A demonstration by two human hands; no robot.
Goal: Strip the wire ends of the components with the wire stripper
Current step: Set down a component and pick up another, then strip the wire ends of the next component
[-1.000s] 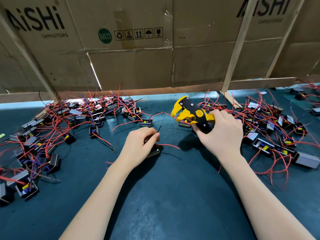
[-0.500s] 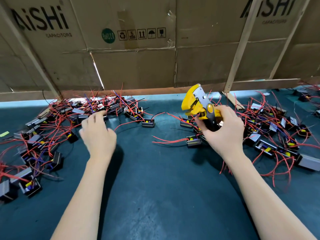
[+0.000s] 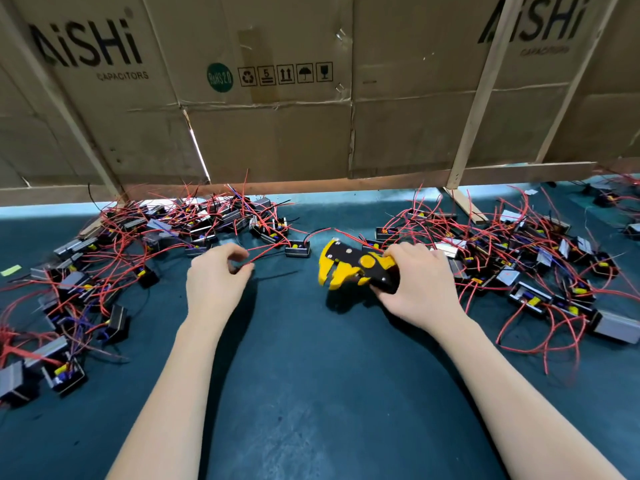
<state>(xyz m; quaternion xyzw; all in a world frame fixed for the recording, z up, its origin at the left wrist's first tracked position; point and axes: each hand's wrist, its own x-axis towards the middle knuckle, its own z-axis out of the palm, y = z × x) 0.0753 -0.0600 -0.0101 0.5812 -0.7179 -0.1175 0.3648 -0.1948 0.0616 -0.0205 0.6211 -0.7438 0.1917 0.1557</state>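
Your two bare forearms reach forward over a dark teal mat [image 3: 311,393]. Your left hand [image 3: 216,282] has thumb and fingers curled together, pinching a red wire [image 3: 268,252] that runs to a small black component [image 3: 298,250]. Your right hand [image 3: 420,285] is wrapped around the handles of the yellow-and-black wire stripper [image 3: 349,268], its head pointing left just above the mat. Piles of wired components lie at far left [image 3: 104,271] and far right [image 3: 536,268]. Behind them stands a cardboard wall [image 3: 277,133] braced by wooden battens [image 3: 474,109].
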